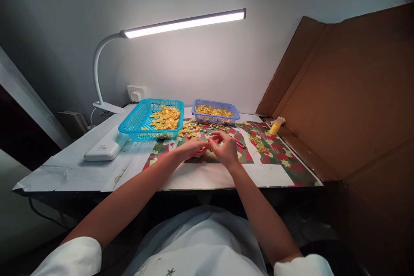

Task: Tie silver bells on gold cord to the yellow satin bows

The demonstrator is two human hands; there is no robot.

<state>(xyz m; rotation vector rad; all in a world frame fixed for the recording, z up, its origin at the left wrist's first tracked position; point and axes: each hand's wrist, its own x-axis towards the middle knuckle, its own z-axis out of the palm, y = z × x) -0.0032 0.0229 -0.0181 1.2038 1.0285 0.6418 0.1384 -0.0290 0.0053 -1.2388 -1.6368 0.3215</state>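
My left hand (194, 148) and my right hand (224, 146) meet over the patterned sheet at the middle of the table. Their fingertips are pinched close together around something too small to name. Just beyond them lie loose yellow petal-like pieces (186, 130) and small silvery bits (203, 130). A pink-handled tool (239, 143) rests beside my right hand, partly hidden by it. Behind my left hand stands a turquoise basket (132, 121) with a heap of yellow pieces (165, 117). A purple basket (216, 118) farther back holds many small gold-coloured parts (213, 111).
A lit lamp (184, 23) arches over the table from its clamp at the left. A white power bank (106, 144) lies left of the turquoise basket. At the right are a yellow bottle (276, 126), gold chain-like strands (258, 143) and a tall cardboard panel (352, 95).
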